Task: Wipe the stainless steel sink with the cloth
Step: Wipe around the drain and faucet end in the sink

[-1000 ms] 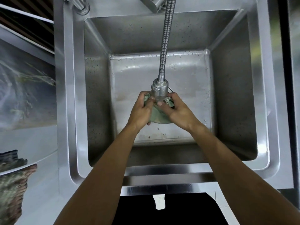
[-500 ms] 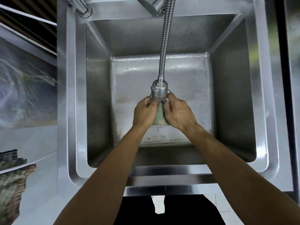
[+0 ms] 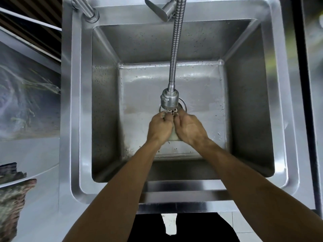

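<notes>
now cloth (image 3: 173,135) squeezed between left hand (image 3: 160,127) and right hand (image 3: 189,128), both clenched round it, over sink (image 3: 250,102) floor.

The light is soft and quite even, a little dim. The sink (image 3: 248,102) shows bright bands of glare on its left rim and pale reflections on its floor, while the right wall is darker. The wide lens bends straight lines near the edges. The left border is smeared and blurry; the hose (image 3: 174,49) looks sharp

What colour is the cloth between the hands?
Pale green cloth, seen in the head view.
</notes>
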Demonstrator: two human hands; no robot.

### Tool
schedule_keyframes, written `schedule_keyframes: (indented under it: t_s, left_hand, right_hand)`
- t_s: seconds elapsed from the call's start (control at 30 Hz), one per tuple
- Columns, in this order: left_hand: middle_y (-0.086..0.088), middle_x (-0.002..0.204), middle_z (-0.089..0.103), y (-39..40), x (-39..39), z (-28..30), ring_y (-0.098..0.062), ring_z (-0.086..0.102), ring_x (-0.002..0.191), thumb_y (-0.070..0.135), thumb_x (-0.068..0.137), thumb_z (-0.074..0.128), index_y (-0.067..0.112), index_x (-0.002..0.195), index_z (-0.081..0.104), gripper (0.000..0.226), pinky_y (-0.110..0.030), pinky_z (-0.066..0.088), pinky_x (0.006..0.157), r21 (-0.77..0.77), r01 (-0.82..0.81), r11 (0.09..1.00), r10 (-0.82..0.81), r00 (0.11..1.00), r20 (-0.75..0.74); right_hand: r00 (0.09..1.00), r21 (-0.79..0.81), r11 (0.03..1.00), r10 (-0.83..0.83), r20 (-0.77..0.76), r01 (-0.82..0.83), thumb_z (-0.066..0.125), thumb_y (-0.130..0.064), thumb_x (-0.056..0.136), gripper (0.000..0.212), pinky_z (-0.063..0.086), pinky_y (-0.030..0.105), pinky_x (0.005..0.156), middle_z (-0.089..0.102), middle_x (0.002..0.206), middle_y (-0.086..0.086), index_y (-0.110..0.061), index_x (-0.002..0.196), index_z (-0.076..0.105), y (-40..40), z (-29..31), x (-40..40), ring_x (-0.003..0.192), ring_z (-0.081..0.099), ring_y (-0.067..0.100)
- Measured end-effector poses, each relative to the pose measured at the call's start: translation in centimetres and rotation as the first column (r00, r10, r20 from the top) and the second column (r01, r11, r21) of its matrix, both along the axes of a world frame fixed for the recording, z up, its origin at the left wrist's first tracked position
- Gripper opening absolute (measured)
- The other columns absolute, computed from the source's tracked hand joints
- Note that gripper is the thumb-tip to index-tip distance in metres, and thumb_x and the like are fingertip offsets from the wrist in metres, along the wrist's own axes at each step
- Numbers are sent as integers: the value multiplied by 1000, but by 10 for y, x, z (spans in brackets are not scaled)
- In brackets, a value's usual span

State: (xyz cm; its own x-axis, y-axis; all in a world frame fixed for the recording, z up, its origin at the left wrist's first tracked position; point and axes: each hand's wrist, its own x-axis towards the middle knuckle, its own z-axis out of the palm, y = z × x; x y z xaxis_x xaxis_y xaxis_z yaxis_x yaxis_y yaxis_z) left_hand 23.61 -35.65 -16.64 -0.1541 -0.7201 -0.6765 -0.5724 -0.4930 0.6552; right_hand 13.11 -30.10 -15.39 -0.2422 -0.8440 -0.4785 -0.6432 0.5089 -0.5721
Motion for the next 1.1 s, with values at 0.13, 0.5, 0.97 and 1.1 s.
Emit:
schedule_keyframes:
  t_s: [0.13,0.5,0.97,1.1]
  left_hand:
    - [1,77,67,-8,1,1,-18,63,76,27,102,48,21,78,61,28,-30,48,67,-8,2,1000,-3,1000,-18]
    - [3,87,72,-19,16,15,-14,68,81,42,104,52,23,99,66,23,-30,53,72,33,211,977,-207,973,-103]
    - [2,114,73,-30,54,91,-13,73,97,27,90,72,20,112,71,23,-34,62,64,72,351,934,-293,864,-410]
    - [5,102,76,-76,49,107,-22,76,94,51,96,58,23,105,72,32,-39,63,80,15,216,976,-203,936,-288]
  right_hand:
    - [998,0,999,54,12,-54,33,-35,103,30,55,48,75,70,97,20,-14,115,51,-7,2,-3,83,65,41]
    - [971,48,998,-61,232,51,40,-42,107,29,56,44,79,72,103,12,-21,125,49,6,16,-20,88,68,26]
    - [947,-266,960,161,279,-85,82,-12,86,53,54,23,92,67,115,-20,-42,125,63,23,61,-41,105,65,-1]
    - [957,-391,916,187,220,-89,79,-5,87,47,51,14,95,70,118,-15,-27,127,72,22,74,-52,108,66,-1]
